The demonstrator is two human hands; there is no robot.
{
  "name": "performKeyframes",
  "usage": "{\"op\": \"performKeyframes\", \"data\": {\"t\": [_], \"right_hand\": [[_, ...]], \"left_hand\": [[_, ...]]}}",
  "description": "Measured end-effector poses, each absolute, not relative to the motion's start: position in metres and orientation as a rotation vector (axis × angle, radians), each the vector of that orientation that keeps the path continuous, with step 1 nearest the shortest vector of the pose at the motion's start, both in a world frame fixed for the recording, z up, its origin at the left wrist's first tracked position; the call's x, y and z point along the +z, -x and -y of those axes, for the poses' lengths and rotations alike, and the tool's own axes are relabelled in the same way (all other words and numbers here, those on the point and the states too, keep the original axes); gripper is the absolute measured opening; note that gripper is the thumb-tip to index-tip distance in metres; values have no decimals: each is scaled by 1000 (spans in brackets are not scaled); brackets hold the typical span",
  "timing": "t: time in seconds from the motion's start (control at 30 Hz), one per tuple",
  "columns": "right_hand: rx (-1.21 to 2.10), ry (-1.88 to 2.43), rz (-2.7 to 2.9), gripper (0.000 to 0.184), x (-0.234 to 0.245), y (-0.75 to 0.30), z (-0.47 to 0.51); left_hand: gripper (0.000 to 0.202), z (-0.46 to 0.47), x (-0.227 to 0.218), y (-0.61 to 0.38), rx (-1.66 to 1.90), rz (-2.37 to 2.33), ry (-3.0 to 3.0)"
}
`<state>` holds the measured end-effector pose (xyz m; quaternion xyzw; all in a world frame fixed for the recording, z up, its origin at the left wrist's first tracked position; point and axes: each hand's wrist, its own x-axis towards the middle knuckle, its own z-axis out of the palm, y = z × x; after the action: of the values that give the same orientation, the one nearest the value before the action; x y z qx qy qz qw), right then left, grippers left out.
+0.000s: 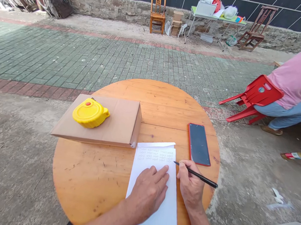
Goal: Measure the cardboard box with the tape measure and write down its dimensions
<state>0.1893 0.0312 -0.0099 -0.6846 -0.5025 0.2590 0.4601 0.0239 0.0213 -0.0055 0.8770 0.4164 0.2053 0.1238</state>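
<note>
White paper (166,201) lies on the round wooden table (98,177), with several rows of small handwritten figures near its top. Flat on the sheet rests my left hand (149,190), its fingers stretched out below the writing. My right hand (190,183) grips a black pen (202,177) at the sheet's right edge. The pen's tip is by the end of the lowest written row. Just beyond that hand lies a phone (199,144) with a red edge and a dark screen.
A closed cardboard box (116,124) bears a yellow tape measure (90,113) at the table's left. To the right, a person in a pink top (295,74) sits on a red plastic chair (262,92). A bottle (297,156) lies on the ground. Wooden chairs (157,16) stand along the wall.
</note>
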Motion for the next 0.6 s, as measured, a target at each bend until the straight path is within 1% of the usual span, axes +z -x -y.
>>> {"op": "performKeyframes", "data": {"t": [0.6], "right_hand": [[622,1704,1297,24,-10,-188,-34]], "left_hand": [[25,-22,-3,-24,572,-1217,-2539]]}}
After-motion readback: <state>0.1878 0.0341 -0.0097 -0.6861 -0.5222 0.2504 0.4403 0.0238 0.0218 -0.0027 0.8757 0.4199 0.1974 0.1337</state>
